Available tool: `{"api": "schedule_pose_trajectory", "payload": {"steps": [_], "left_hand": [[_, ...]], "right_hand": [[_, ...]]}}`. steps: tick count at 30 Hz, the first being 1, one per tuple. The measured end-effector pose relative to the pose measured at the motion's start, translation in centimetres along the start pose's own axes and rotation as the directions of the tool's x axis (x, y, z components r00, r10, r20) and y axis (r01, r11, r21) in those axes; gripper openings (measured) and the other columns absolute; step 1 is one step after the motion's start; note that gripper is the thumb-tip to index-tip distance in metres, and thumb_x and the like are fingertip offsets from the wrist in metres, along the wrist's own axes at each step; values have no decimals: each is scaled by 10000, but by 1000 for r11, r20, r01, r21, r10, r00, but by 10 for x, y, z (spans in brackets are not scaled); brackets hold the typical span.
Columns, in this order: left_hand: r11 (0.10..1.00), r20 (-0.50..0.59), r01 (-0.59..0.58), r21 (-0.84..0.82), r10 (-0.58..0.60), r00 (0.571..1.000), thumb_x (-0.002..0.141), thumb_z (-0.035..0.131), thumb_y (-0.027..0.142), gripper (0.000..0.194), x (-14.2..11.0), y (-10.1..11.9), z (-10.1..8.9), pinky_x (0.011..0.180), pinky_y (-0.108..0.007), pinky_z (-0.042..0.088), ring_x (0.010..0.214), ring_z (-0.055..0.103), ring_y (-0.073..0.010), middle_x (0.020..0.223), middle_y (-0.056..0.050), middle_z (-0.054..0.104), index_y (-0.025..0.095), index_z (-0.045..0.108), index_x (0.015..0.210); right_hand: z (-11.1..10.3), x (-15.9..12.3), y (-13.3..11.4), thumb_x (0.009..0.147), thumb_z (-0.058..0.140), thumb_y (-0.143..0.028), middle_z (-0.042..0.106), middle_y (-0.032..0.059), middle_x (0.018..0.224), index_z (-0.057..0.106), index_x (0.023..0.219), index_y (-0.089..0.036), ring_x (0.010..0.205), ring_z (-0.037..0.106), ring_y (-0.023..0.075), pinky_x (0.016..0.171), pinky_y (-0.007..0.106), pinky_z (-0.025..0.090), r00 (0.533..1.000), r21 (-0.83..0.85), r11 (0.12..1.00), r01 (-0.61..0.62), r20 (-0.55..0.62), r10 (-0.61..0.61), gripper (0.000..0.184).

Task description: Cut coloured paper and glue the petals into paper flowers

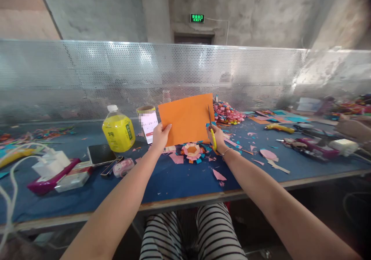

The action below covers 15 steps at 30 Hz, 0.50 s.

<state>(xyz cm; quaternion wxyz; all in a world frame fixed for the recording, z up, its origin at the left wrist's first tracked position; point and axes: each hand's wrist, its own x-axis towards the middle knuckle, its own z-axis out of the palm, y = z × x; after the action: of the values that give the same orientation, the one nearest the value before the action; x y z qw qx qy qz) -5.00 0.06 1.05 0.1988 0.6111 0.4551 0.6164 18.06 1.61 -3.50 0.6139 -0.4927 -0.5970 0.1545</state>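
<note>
An orange sheet of paper (pixel 185 119) is held upright above the table. My left hand (pixel 161 136) pinches its lower left edge, thumb in front. At the sheet's right side, my right hand (pixel 218 139) is closed around scissors (pixel 214 139) with yellow handles. Their dark blades point up across the paper's right edge; whether they are apart is unclear. The right fingers also seem to touch the sheet's lower right corner. Below the sheet lies a layered paper flower (pixel 192 151) in pink, peach, orange and blue.
Pink paper scraps (pixel 218 175) lie around the blue table (pixel 185 182). A heap of cut paper (pixel 228 113) sits behind my right hand. To the left are a yellow jug (pixel 118 130), a phone showing a timer (pixel 149 126) and a power strip (pixel 55 179). Another person's hand (pixel 355 128) is far right.
</note>
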Motion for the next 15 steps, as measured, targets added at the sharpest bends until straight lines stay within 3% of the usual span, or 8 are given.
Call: {"api": "schedule_pose_trajectory", "payload": {"steps": [10,15], "left_hand": [[998,17,6,-68,-5,1000,707,560,413,318,2,-5,0,732,-349,474,880,612,-250,970,-107,665,145,603,873],[1000,17,5,8,-5,1000,703,558,434,314,2,-4,-2,693,-340,464,849,613,-259,920,-108,673,150,607,826]], "right_hand": [[-3,0,9,656,454,-366,407,-36,596,435,694,-185,543,358,95,498,210,301,995,84,996,-12,105,3,185],[-2,-1,7,654,437,-350,416,-34,637,419,689,-192,578,380,97,546,216,333,992,146,989,-3,124,-16,162]]}}
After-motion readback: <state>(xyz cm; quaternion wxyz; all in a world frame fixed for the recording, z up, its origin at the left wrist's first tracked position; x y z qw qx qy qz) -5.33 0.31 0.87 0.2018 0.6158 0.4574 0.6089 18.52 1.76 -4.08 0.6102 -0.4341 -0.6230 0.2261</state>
